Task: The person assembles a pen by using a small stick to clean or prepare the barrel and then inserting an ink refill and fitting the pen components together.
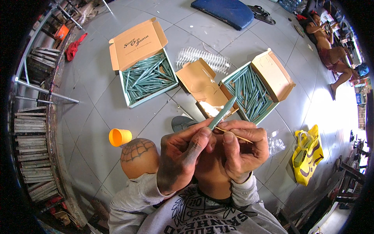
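Observation:
My left hand (180, 152) is closed on a slim green pen-like stick (224, 113), which tapers and points up to the far right. Pale printing runs along its side. In the fingers of my right hand (247, 150) is a thin pale wooden stick (239, 136), its tip meeting the lower end of the green stick. Beyond my hands, an open cardboard box (132, 103) on the left holds many similar green sticks (148, 78). A second open box (277, 80) on the right holds more. Between them lies a smaller brown carton (198, 78) with its flaps spread.
Clear ridged plastic (202, 60) lies behind the carton. An orange cup (120, 137) stands by my left knee, and a yellow plastic bag (307, 154) sits at right. A blue padded board (224, 11) is far off. Another person (329, 50) reclines at far right.

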Demonstrator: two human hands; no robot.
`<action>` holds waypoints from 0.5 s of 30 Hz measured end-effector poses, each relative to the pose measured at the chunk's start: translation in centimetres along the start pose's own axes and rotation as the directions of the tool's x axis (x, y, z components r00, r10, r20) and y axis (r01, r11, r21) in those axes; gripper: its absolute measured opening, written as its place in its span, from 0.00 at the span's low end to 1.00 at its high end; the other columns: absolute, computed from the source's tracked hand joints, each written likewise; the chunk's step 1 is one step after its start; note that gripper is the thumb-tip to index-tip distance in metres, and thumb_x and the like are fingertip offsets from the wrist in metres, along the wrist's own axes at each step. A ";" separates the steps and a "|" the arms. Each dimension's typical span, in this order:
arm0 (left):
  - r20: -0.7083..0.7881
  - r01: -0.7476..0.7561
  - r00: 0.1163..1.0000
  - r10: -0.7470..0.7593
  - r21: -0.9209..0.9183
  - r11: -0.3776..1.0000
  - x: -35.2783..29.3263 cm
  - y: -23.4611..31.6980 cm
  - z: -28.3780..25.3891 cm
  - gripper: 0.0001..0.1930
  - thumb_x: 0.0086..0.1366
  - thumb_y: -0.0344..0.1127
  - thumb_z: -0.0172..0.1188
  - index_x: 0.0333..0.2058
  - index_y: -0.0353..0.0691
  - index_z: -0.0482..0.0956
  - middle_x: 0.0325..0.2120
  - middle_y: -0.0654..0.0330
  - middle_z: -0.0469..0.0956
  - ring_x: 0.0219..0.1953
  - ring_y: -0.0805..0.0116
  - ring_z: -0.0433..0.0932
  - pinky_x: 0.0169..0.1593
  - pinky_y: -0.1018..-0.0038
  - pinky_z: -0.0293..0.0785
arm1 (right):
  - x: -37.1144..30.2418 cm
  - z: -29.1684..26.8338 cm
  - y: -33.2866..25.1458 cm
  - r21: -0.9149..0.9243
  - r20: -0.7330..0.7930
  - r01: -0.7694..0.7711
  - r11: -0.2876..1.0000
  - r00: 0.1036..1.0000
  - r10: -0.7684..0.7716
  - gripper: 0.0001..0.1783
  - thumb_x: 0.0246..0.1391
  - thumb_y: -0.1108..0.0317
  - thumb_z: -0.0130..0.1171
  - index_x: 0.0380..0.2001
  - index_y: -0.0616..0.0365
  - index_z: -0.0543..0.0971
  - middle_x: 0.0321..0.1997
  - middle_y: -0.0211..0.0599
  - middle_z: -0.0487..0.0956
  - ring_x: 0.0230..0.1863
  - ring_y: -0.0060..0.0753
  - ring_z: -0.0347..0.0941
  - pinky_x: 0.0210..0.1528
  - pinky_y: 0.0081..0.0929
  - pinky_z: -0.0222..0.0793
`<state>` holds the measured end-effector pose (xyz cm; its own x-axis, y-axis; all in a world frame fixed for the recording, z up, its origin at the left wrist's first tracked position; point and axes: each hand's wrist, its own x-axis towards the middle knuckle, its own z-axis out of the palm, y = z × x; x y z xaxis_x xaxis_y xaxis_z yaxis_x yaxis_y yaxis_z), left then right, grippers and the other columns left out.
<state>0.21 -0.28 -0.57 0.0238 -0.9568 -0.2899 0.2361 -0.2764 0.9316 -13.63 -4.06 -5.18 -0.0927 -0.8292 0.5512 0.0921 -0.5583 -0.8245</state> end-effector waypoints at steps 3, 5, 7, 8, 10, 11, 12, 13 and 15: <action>0.010 0.048 0.999 -0.049 0.038 0.998 -0.1 0.7 0.0 0.23 0.74 0.42 0.50 0.56 0.29 0.76 0.40 0.60 0.81 0.40 0.77 0.76 0.43 0.81 0.72 | 0.0 -0.2 -0.2 -0.024 0.005 -0.019 1.000 1.000 0.019 0.09 0.53 0.82 0.64 0.35 0.68 0.74 0.37 0.55 0.84 0.39 0.36 0.83 0.42 0.29 0.79; 0.013 0.032 0.999 -0.032 -0.017 0.999 -0.1 0.3 0.1 0.23 0.74 0.42 0.50 0.56 0.29 0.76 0.40 0.60 0.81 0.40 0.77 0.77 0.43 0.81 0.72 | 0.0 -0.2 -0.2 -0.027 0.008 -0.028 0.999 1.000 0.028 0.08 0.53 0.83 0.64 0.34 0.68 0.75 0.37 0.55 0.84 0.39 0.36 0.83 0.42 0.28 0.78; 0.011 0.024 1.000 -0.023 -0.047 0.999 -0.1 0.0 0.0 0.23 0.74 0.42 0.50 0.56 0.28 0.76 0.41 0.59 0.82 0.41 0.76 0.77 0.44 0.80 0.73 | 0.0 -0.1 -0.2 -0.010 0.007 -0.034 0.999 0.999 0.034 0.08 0.53 0.83 0.64 0.34 0.68 0.75 0.37 0.55 0.84 0.39 0.36 0.83 0.42 0.28 0.78; 0.010 0.025 1.000 -0.024 -0.051 0.998 0.0 -0.1 0.0 0.23 0.74 0.42 0.50 0.56 0.28 0.76 0.41 0.59 0.82 0.41 0.76 0.77 0.44 0.80 0.73 | 0.0 -0.1 -0.2 -0.013 0.009 -0.033 0.999 0.999 0.033 0.08 0.53 0.83 0.64 0.34 0.68 0.75 0.37 0.55 0.84 0.39 0.36 0.83 0.42 0.28 0.78; 0.010 0.013 1.000 -0.012 -0.037 0.999 0.0 -0.1 0.0 0.22 0.74 0.41 0.50 0.56 0.28 0.76 0.42 0.58 0.82 0.41 0.75 0.77 0.45 0.79 0.73 | 0.0 -0.1 -0.2 -0.018 0.013 -0.032 0.999 0.999 0.033 0.09 0.53 0.83 0.65 0.35 0.68 0.75 0.37 0.56 0.84 0.39 0.36 0.83 0.43 0.28 0.78; 0.010 0.000 1.000 0.000 -0.019 1.000 0.0 0.0 0.0 0.22 0.74 0.41 0.50 0.56 0.28 0.76 0.42 0.58 0.82 0.42 0.75 0.77 0.45 0.79 0.73 | 0.0 -0.1 -0.2 -0.016 0.011 -0.033 0.999 0.999 0.033 0.09 0.53 0.83 0.65 0.35 0.68 0.75 0.37 0.56 0.84 0.39 0.36 0.83 0.43 0.28 0.78; 0.010 -0.013 1.000 0.013 -0.002 1.000 0.0 0.1 0.0 0.22 0.74 0.41 0.50 0.57 0.28 0.75 0.43 0.57 0.82 0.42 0.75 0.78 0.46 0.79 0.73 | 0.0 -0.1 -0.2 -0.013 0.009 -0.034 0.999 0.999 0.034 0.09 0.53 0.83 0.65 0.35 0.68 0.75 0.37 0.56 0.84 0.39 0.36 0.83 0.43 0.28 0.78; 0.009 -0.006 1.000 0.006 -0.013 1.000 -0.1 0.0 0.0 0.22 0.74 0.41 0.50 0.57 0.28 0.76 0.43 0.57 0.82 0.42 0.75 0.77 0.46 0.79 0.73 | 0.0 0.0 -0.2 -0.010 0.008 -0.035 0.999 0.999 0.036 0.09 0.53 0.83 0.65 0.35 0.68 0.75 0.37 0.56 0.84 0.39 0.36 0.83 0.43 0.28 0.78; 0.015 0.007 1.000 -0.006 -0.040 0.999 0.0 -0.2 0.1 0.22 0.74 0.40 0.49 0.57 0.28 0.76 0.43 0.57 0.82 0.43 0.75 0.77 0.46 0.79 0.73 | 0.0 -0.2 -0.2 -0.008 0.007 -0.037 0.999 0.999 0.037 0.09 0.53 0.83 0.64 0.35 0.68 0.75 0.37 0.56 0.84 0.40 0.36 0.83 0.43 0.28 0.78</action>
<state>0.09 -0.21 -0.77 0.0076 -0.9564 -0.2920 0.2746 -0.2788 0.9203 -13.80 -3.94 -5.01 -0.0823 -0.8495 0.5211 0.0876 -0.5270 -0.8453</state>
